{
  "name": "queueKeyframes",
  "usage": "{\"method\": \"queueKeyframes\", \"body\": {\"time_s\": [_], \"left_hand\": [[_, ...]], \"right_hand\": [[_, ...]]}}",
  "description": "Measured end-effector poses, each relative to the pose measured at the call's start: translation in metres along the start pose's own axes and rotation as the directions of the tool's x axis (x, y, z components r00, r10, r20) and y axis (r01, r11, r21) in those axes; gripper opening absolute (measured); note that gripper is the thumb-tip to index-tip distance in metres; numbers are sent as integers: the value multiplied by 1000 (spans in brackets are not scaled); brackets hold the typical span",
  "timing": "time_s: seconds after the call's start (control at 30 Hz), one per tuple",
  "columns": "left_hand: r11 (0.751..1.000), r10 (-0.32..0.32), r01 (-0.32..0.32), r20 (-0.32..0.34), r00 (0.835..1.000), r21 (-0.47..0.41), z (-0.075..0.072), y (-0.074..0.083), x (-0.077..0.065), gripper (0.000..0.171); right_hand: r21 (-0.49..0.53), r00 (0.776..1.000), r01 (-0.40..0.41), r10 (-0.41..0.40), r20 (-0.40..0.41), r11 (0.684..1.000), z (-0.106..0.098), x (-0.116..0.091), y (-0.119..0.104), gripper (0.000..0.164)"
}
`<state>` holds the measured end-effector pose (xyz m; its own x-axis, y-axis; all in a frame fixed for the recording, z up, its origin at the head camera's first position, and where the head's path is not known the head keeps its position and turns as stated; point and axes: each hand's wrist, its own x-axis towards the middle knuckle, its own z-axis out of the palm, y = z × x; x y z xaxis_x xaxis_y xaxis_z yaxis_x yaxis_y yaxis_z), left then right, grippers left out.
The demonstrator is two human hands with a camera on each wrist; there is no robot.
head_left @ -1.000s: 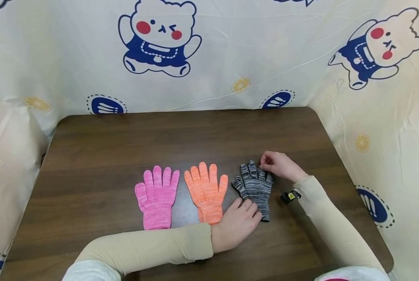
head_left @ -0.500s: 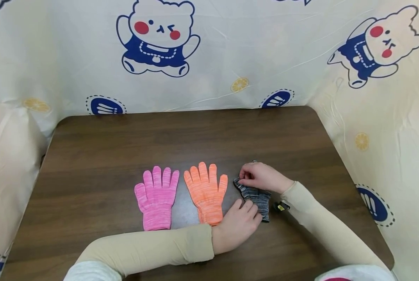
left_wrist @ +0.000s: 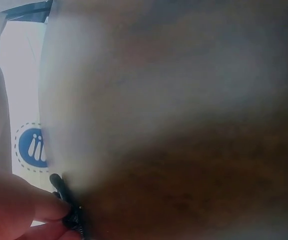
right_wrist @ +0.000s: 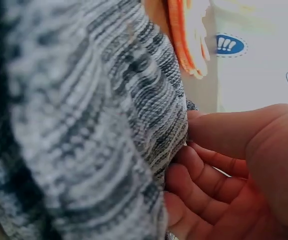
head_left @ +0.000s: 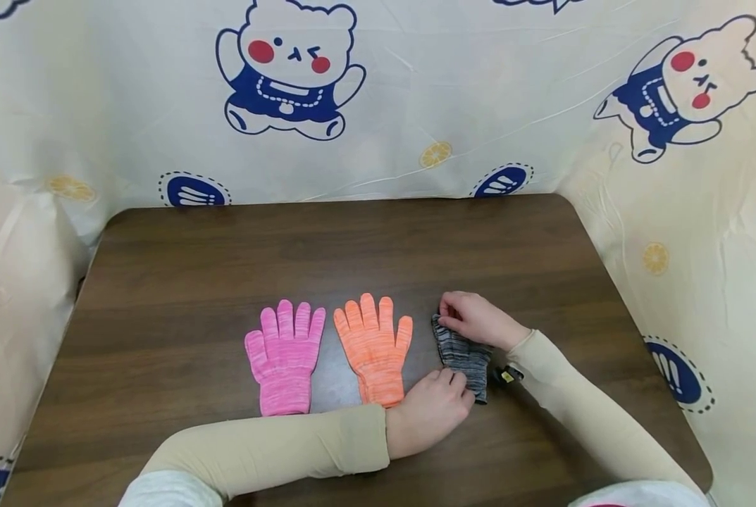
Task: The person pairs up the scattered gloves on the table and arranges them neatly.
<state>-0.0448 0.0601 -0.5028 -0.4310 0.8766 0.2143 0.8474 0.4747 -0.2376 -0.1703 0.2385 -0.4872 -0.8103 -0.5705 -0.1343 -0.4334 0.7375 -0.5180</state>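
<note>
A black-and-grey knit glove [head_left: 468, 360] lies on the table at the right of a row of gloves. My right hand [head_left: 482, 320] is bent over its far end and hides the glove's fingers. In the right wrist view, the thumb and curled fingers [right_wrist: 223, 135] pinch the glove's edge. At the cuff is my left hand [head_left: 427, 415], its fingers bent down on the near left corner. The left wrist view is mostly blurred; in its corner, thumb and finger [left_wrist: 44, 205] pinch a bit of dark fabric. A loose fold rises close to the right wrist camera.
An orange glove [head_left: 374, 348] lies flat left of the grey one, its cuff close to my left forearm. Farther left is a pink glove [head_left: 285, 366], also flat with fingers spread. A brown wooden table [head_left: 327, 246] meets a printed curtain [head_left: 390, 84] behind.
My right hand has moved left and nearer from the glove's fingertips. The glove's fingers and thumb, spread out before, no longer show, and it looks shorter and narrower. My left hand stays at the cuff.
</note>
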Motion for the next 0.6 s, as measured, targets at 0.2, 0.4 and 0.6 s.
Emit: {"method": "queueKeyframes", "body": {"time_s": [0.2,0.4,0.6], "left_hand": [[999,-30,31,-31,999,26,1,2,1,12],[993,-104,107,-69,992,45,8,1,3,12],[985,-159,164,-71,985,60,10,-3,5,14]], "right_hand": [[-48,996,-39,35,-80,998,4,0,3,17],[-3,978,-92,89,-190,996,-11,-1,7,10],[9,970,-199,198,-142,980,-37,-12,18,13]]}}
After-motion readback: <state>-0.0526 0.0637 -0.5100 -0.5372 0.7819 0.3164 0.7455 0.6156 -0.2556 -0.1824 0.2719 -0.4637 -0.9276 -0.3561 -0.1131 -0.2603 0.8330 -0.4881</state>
